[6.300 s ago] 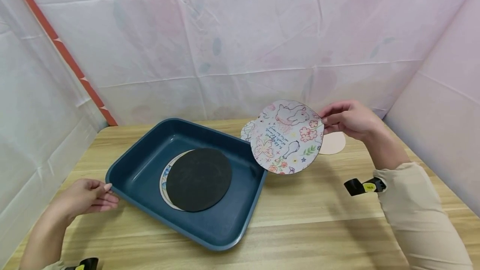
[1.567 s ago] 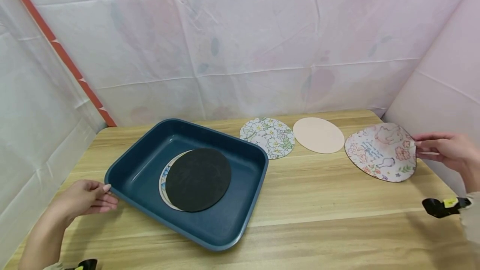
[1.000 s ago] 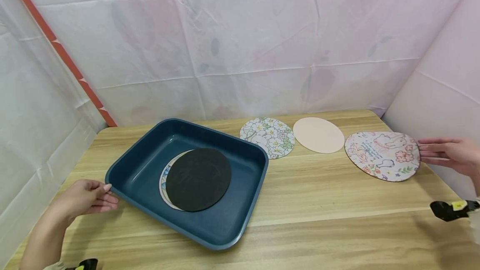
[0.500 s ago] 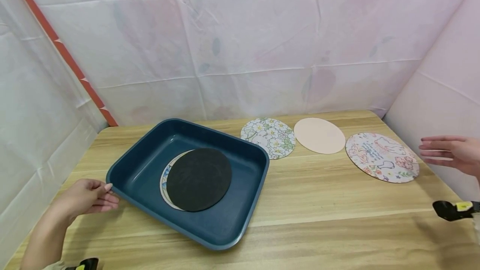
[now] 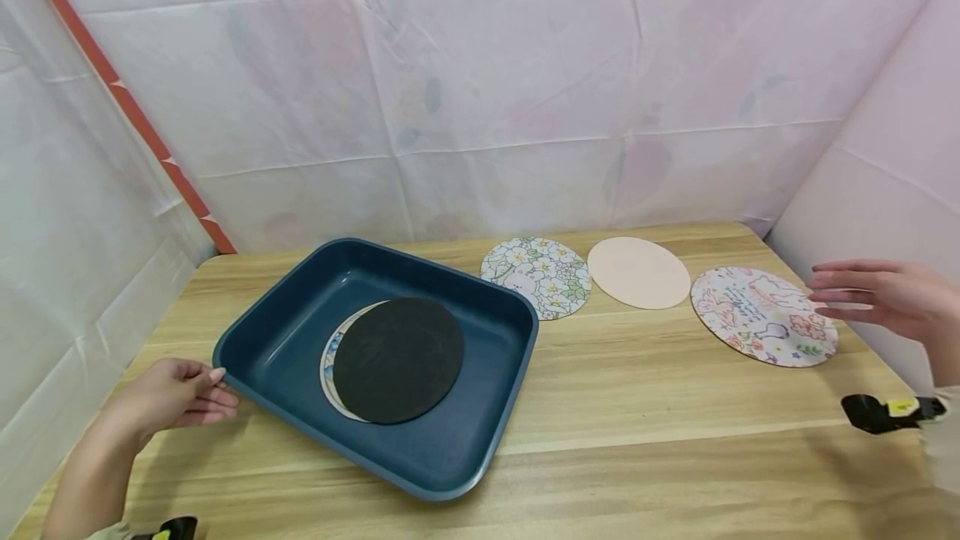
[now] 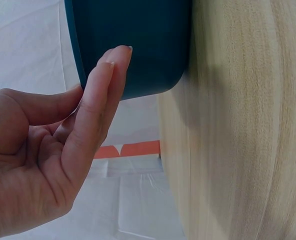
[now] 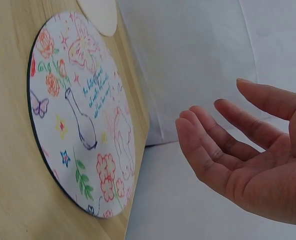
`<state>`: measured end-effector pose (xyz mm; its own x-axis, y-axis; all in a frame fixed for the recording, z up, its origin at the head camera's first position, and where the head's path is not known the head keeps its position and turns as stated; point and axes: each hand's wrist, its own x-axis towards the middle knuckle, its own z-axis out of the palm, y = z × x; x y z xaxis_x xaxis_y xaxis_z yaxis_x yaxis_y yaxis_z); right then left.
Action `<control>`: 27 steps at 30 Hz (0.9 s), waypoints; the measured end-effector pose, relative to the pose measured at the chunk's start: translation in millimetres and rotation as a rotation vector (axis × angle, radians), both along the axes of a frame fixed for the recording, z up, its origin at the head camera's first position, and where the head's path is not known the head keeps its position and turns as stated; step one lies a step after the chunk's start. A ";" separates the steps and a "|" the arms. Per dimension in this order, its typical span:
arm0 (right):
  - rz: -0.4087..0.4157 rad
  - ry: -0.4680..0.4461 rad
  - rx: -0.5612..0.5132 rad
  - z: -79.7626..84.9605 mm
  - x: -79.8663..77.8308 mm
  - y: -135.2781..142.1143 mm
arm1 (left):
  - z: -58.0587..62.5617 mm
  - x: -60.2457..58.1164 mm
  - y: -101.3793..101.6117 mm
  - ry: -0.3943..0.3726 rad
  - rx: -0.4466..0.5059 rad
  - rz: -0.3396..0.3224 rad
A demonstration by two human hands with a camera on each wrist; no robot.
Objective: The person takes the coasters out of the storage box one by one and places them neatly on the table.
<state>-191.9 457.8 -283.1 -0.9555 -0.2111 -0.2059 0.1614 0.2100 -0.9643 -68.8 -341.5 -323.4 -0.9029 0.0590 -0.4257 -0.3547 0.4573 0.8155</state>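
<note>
At the near left corner of the dark blue rectangular tray [image 5: 480,432], my left hand [image 5: 176,394] pinches the rim between thumb and fingers; in the left wrist view its fingers [image 6: 95,95] lie along the tray's outer wall. Inside the tray a black round mat [image 5: 397,361] covers most of a blue-and-white patterned round mat [image 5: 330,369]. On the far right of the table, a round mat with rabbit and flower drawings [image 5: 757,315] lies flat. My right hand [image 5: 885,294] hovers beside its right edge, fingers loosely extended and holding nothing; a gap shows in the right wrist view.
A flowered green-and-white round mat [image 5: 547,273] lies just behind the tray's right corner, and a plain beige round mat [image 5: 637,272] lies beside it. The wooden table [image 5: 637,457] ends at cloth-covered walls [image 5: 487,90] behind and at both sides.
My right hand has carried the drawn rabbit mat from near the tray to the far right and let go. It lies flat now. The left hand and tray have stayed put.
</note>
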 end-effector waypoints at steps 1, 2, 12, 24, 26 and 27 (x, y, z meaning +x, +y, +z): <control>0.001 0.004 -0.009 0.3 -0.3 -2.3 | 0.0 0.0 -0.1 0.000 0.000 0.000; 0.004 0.008 -0.041 0.5 -0.8 -4.4 | -0.1 0.0 -0.2 0.000 0.001 0.000; 0.083 0.013 -0.213 3.5 -7.8 -21.3 | -0.1 0.2 -0.6 -0.002 0.013 -0.003; 0.258 0.036 -0.323 10.3 -13.8 -42.6 | -0.4 -0.4 -1.3 -0.009 0.020 -0.008; 0.270 0.033 -0.342 11.4 -14.3 -46.8 | -0.5 -0.4 -1.4 -0.010 0.023 -0.007; 0.277 0.031 -0.354 11.8 -14.5 -48.6 | -0.5 -0.4 -1.4 -0.010 0.023 -0.008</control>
<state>-206.4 409.2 -271.3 -0.8577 -0.5120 -0.0476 0.1158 -0.1021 -0.9880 -69.3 -343.0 -323.9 -0.8980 0.0759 -0.4335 -0.3597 0.4411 0.8222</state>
